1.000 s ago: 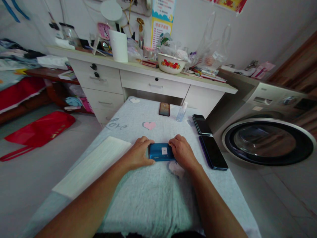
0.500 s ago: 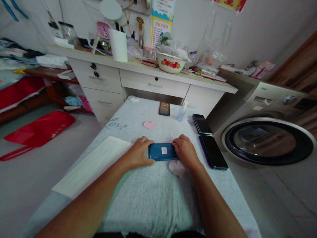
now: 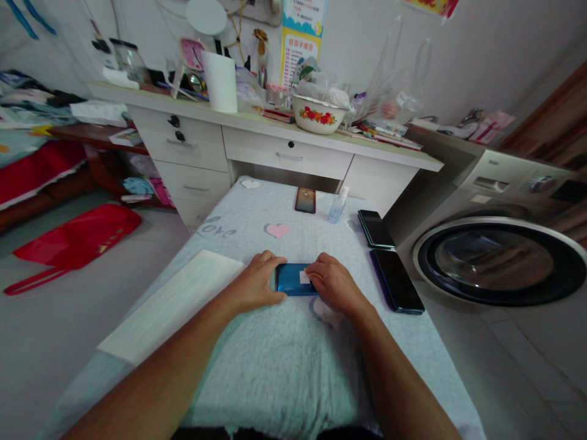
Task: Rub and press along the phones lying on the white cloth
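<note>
A blue phone (image 3: 290,287) lies back up on the cloth-covered table, a small white sticker (image 3: 303,278) on its back. My left hand (image 3: 262,282) grips the phone's left end, thumb at the near edge and fingers at the far edge. Over the phone's right half is my right hand (image 3: 332,281), its fingers closed together at the sticker's right edge. That hand hides the phone's right end. The fingertips are too small to show how much of the sticker they pinch.
Two dark phones, one nearer (image 3: 397,281) and one farther (image 3: 376,228), lie on the right. Farther back are a smaller phone (image 3: 305,200) and a clear spray bottle (image 3: 338,206). A pale flat board (image 3: 174,305) lies left. A washing machine (image 3: 495,183) stands beyond the right edge.
My right hand has moved left from the phone's right end onto its back, and its fingers have come to the white sticker. My left hand keeps its grip.
</note>
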The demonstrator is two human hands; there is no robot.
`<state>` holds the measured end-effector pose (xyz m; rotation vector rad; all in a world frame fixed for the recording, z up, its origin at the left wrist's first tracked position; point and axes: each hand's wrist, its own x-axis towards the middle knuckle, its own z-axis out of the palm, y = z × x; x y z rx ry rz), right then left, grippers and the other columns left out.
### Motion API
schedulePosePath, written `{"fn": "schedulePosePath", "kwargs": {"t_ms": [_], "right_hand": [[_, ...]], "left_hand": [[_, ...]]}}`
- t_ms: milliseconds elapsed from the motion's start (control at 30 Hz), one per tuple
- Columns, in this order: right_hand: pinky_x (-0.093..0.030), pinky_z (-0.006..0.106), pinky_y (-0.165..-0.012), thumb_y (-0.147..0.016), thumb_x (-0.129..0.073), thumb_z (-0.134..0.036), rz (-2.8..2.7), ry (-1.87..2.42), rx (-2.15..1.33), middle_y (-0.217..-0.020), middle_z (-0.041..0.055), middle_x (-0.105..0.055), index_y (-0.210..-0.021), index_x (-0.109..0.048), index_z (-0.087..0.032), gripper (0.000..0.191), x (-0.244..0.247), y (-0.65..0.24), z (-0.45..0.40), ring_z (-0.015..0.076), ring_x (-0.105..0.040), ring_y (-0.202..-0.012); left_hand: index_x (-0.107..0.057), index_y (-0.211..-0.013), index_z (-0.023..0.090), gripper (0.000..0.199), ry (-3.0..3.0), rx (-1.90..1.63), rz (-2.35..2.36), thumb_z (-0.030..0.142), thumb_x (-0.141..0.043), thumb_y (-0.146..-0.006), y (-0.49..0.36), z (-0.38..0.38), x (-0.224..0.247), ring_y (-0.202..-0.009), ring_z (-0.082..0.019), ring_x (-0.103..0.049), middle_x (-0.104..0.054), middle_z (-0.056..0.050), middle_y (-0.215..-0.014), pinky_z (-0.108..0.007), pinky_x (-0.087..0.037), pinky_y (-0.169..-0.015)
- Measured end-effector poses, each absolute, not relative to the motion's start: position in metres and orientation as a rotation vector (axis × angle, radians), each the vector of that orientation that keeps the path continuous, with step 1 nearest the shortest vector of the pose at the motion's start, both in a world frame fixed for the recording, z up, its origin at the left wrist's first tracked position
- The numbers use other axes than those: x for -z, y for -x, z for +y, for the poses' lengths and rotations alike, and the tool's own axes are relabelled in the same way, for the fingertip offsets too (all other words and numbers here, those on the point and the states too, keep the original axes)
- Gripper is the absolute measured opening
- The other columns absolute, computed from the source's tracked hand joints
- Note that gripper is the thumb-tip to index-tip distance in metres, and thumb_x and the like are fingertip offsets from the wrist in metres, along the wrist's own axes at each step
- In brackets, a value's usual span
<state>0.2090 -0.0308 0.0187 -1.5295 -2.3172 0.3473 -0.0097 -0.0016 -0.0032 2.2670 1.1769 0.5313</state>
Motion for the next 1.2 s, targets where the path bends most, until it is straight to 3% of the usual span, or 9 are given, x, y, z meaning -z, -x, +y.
{"fn": "schedulePosePath", "kwargs": {"t_ms": [233, 567, 767, 1000, 1200], "right_hand": [[-0.038, 0.022, -0.071, -0.088, -0.053, -0.012, -2.438, 1.262, -0.384, -0.081, 0.0015, -0.056, -0.082, -0.07, -0.019, 0.02, -0.015, -0.206, -0.033, 0.0121, -0.052, -0.078], [-0.04, 0.025, -0.079, -0.091, -0.051, -0.019, -2.307, 1.571, -0.263, -0.091, 0.0049, -0.059, -0.098, -0.072, -0.021, 0.022, -0.017, -0.206, -0.029, 0.0147, -0.053, -0.087], [-0.038, 0.025, -0.08, -0.093, -0.049, -0.022, -2.233, 1.75, -0.111, -0.087, 0.0056, -0.058, -0.094, -0.073, -0.02, 0.024, -0.016, -0.206, -0.024, 0.0165, -0.053, -0.089], [-0.038, 0.026, -0.08, -0.094, -0.046, -0.022, -2.254, 1.728, -0.104, -0.088, 0.0058, -0.056, -0.092, -0.071, -0.019, 0.025, -0.014, -0.198, -0.024, 0.0166, -0.051, -0.088], [-0.038, 0.026, -0.081, -0.09, -0.048, -0.017, -2.312, 1.619, -0.188, -0.092, 0.0061, -0.056, -0.095, -0.07, -0.019, 0.023, -0.019, -0.193, -0.031, 0.0165, -0.05, -0.089]], "left_hand": [[-0.052, -0.122, 0.018, 0.065, -2.276, -0.522, 1.174, 0.031, -0.071, -0.061, 0.009, -0.002, 0.002, -0.108, -0.026, -0.049, -0.05, -0.008, -0.111, -0.04, -0.041, -0.098], [-0.052, -0.123, 0.017, 0.065, -2.284, -0.53, 1.167, 0.03, -0.07, -0.061, 0.01, -0.002, 0.004, -0.108, -0.026, -0.049, -0.049, -0.007, -0.11, -0.039, -0.041, -0.098], [-0.052, -0.123, 0.019, 0.063, -2.278, -0.563, 1.15, 0.028, -0.07, -0.063, 0.01, -0.002, 0.004, -0.107, -0.026, -0.049, -0.05, -0.007, -0.111, -0.04, -0.041, -0.097], [-0.05, -0.124, 0.021, 0.065, -2.248, -0.574, 1.149, 0.027, -0.069, -0.062, 0.01, -0.003, 0.004, -0.109, -0.027, -0.049, -0.05, -0.006, -0.111, -0.04, -0.042, -0.096], [-0.05, -0.125, 0.016, 0.066, -2.282, -0.561, 1.155, 0.028, -0.07, -0.063, 0.011, -0.002, 0.005, -0.107, -0.027, -0.049, -0.05, -0.009, -0.111, -0.039, -0.043, -0.095]]}}
